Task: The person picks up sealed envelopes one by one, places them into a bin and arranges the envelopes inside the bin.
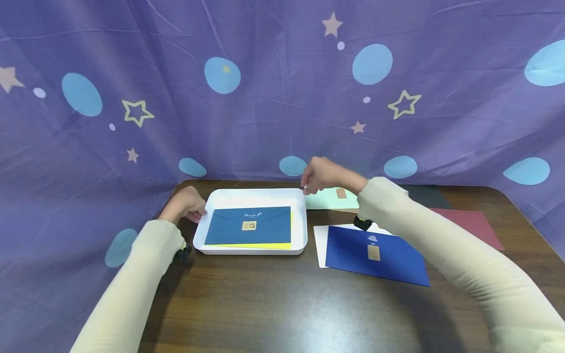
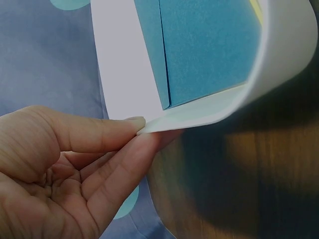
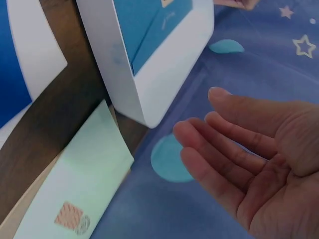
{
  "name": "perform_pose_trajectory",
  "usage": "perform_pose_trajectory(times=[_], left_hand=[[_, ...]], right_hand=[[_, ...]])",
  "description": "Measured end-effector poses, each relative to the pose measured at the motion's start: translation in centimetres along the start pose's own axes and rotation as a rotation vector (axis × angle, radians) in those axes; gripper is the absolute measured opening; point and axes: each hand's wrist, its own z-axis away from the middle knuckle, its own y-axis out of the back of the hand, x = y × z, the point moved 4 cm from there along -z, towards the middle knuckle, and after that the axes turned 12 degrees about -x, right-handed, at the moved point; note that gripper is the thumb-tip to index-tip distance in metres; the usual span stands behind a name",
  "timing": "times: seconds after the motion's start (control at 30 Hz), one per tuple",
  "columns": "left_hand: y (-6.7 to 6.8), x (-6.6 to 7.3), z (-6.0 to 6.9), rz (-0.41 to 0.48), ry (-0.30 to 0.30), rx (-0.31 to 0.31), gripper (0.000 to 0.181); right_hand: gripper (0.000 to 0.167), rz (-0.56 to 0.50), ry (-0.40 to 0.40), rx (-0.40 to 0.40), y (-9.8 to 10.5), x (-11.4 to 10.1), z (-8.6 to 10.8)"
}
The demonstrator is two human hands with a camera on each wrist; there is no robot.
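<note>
we pinched white tray (image 1: 253, 197), blue envelope (image 1: 229, 226) inside, with left hand (image 1: 187, 202); right hand (image 1: 323, 174) hovered beside tray, fingers (image 3: 212, 175) apart.

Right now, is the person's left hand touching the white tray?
Touching: the left wrist view plainly shows the left hand pinching the white tray by its rim.

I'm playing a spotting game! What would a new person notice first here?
Probably the star-patterned purple cloth behind the table. Next might come the white tray, pinched at its rim by the left hand, and the royal-blue envelope to the tray's right.
</note>
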Motion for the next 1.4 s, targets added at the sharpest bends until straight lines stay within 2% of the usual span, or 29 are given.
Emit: perform_pose_trajectory(times=[0.17,0.33,0.7,0.97,1.4], left_hand=[[0.0,0.1,0.3,-0.007,-0.009,0.000,0.009],[-0.1,0.1,0.4,-0.004,-0.018,0.001,0.006],[0.0,0.2,0.5,0.018,-0.018,0.005,0.010],[0.0,0.2,0.4,-0.014,-0.003,0.001,0.007],[0.0,0.1,0.2,0.020,-0.002,-0.016,0.011]], right_hand=[[0.018,-0.008,0.007,-0.007,0.8,0.7,2.1],[0.019,0.046,0.020,-0.008,0.9,1.9,3.9],[0.019,0.132,0.017,-0.040,-0.4,4.0,8.0],[0.019,0.178,-0.018,-0.088,-2.1,5.4,10.4],[0.026,0.228,-0.179,-0.227,-3.5,7.7,12.9]])
